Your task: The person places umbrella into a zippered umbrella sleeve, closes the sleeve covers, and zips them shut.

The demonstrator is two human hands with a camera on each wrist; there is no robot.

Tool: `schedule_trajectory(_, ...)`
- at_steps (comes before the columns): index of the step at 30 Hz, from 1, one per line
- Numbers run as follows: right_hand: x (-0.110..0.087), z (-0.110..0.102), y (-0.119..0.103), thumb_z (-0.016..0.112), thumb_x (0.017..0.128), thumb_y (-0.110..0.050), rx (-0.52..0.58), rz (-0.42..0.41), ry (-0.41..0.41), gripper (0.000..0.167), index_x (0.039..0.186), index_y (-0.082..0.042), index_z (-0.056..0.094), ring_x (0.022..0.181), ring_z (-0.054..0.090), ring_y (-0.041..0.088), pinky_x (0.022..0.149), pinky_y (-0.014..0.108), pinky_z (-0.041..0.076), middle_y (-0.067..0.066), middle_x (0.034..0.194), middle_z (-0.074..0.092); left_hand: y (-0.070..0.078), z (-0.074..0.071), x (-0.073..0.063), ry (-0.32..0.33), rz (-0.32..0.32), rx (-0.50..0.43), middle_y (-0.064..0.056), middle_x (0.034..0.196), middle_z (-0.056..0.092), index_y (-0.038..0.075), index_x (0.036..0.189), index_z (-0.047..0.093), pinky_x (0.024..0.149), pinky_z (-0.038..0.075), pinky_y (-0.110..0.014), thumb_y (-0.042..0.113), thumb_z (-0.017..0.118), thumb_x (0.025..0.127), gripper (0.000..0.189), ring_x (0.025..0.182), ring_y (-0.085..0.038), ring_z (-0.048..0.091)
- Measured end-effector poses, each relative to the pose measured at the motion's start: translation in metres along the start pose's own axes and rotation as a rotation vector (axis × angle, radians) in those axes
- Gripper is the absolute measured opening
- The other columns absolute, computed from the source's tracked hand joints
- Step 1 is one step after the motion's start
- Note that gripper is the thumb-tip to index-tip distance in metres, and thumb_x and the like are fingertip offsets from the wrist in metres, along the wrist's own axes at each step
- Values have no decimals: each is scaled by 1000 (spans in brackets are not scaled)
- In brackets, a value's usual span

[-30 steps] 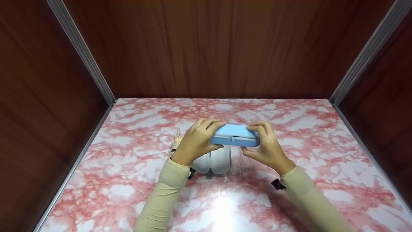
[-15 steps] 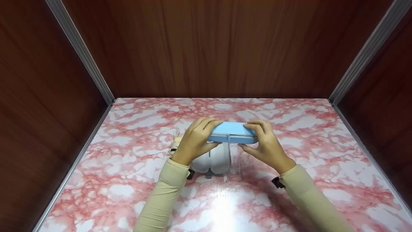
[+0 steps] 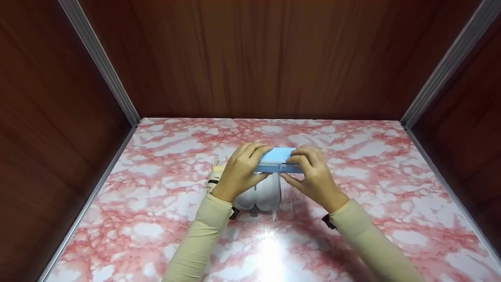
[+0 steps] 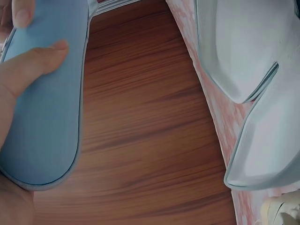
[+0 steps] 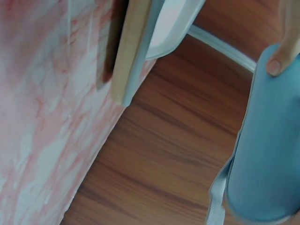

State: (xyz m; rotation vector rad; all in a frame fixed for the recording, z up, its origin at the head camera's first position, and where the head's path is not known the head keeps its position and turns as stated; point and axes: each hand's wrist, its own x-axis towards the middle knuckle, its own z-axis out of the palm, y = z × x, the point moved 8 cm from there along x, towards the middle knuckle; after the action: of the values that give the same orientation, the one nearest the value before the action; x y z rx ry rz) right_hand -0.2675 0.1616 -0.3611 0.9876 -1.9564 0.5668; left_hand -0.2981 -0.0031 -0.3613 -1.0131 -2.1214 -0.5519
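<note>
Case (image 3: 276, 155): blue, round-ended, up off the table at the middle of the frame, held level between two hands!
Left hand (image 3: 240, 168): gripping the case's left end, fingers over the top, thumb underneath; the left wrist view shows that thumb (image 4: 40, 63) lying across the broad blue face.
Right hand (image 3: 313, 176): holding the right end, fingers curled over the top and front, thumb below, a narrow grip round the case.
Zip (image 3: 280, 166): along the front edge, pull near the right fingers, a dark line beside it; how far it is open, I cannot tell.
Strap (image 5: 217, 192): grey, hanging off the case at the lower right of the right wrist view.
White box (image 3: 264, 197): on the table just below the case in the frame, rounded lobes facing the person, its upper part hidden.
Cream bundle (image 3: 213, 180): black band round it, left of the white box, partly behind the left hand.
Table (image 3: 137, 231): red-and-white marbled, bright glare at bottom centre.
Walls (image 3: 250, 58): dark wood across the top and both sides.
Sleeves (image 3: 195, 239): pale yellow, coming in from the bottom edge.
</note>
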Motion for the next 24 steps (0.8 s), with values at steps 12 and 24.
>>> schedule_trajectory(12,10,-3,-10,88,76,-12,-12,-31,83,28,93,-6,67,92,56,34,87,42,48,14,100,60,1,1,-2,32,-34,-6,-8,123,64,6,129,64,101,44,-34,31,85,80,59,111,-24,58)
schedule_trajectory(24,16,-13,-14,82,80,-2,93,5,108,18,94,-7,73,87,59,27,84,36,47,4,91,69,3,0,-1,48,-39,-25,-7,123,65,7,129,65,100,45,-35,28,87,77,60,111,-24,58)
